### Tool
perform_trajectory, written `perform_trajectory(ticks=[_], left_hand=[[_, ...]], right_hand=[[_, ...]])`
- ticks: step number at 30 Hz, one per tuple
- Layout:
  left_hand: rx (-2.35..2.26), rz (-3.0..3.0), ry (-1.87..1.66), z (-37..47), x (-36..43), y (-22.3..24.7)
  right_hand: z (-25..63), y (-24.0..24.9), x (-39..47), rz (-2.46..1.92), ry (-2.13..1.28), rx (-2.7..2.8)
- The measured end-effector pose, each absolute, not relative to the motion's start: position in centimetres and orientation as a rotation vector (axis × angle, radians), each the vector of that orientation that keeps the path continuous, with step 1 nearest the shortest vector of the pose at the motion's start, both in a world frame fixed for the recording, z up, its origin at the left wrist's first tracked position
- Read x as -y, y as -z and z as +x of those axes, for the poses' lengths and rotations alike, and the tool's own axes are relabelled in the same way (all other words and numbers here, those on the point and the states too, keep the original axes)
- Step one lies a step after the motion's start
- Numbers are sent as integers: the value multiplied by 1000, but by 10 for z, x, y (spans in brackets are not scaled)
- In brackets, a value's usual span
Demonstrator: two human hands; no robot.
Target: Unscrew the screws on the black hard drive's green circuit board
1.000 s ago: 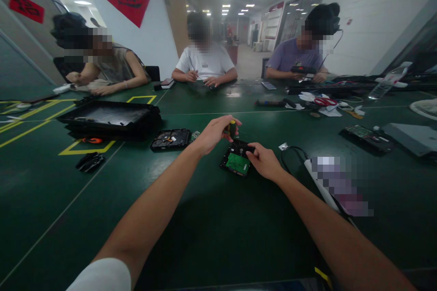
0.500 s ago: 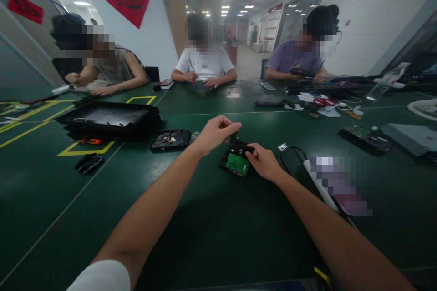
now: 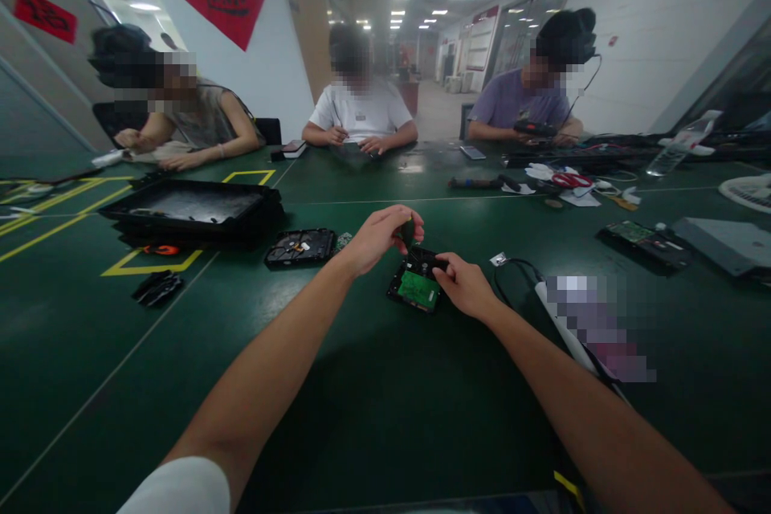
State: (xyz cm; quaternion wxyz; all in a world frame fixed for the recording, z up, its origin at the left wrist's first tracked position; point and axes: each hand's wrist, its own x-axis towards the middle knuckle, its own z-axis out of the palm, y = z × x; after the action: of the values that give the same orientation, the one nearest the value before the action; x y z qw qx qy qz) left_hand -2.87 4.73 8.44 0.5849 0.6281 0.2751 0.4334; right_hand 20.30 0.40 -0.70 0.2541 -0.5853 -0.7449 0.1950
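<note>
Hard drive (image 3: 420,289) on desk (image 3: 385,401) is gripped edgewise by right hand (image 3: 463,281), screwdriver (image 3: 408,234) pinched above in left hand (image 3: 378,238); drive judged rigid, fairly dense, best held by side edges, off fragile green board (image 3: 417,287).

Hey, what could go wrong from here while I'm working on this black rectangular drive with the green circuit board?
The green-handled tool in your left hand could slip and scratch the green circuit board. Your right hand steadies only one side, so the black drive might twist under force. The small silvery bits lie loose beside your left hand; a sweep might scatter them.
</note>
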Motion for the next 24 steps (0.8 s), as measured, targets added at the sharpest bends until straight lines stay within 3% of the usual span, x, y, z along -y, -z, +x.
perform_trajectory(ticks=[24], left_hand=[[-836,1621,-1150,-27,-47,-85]], right_hand=[[202,5,-3,-1589,-530,2031]])
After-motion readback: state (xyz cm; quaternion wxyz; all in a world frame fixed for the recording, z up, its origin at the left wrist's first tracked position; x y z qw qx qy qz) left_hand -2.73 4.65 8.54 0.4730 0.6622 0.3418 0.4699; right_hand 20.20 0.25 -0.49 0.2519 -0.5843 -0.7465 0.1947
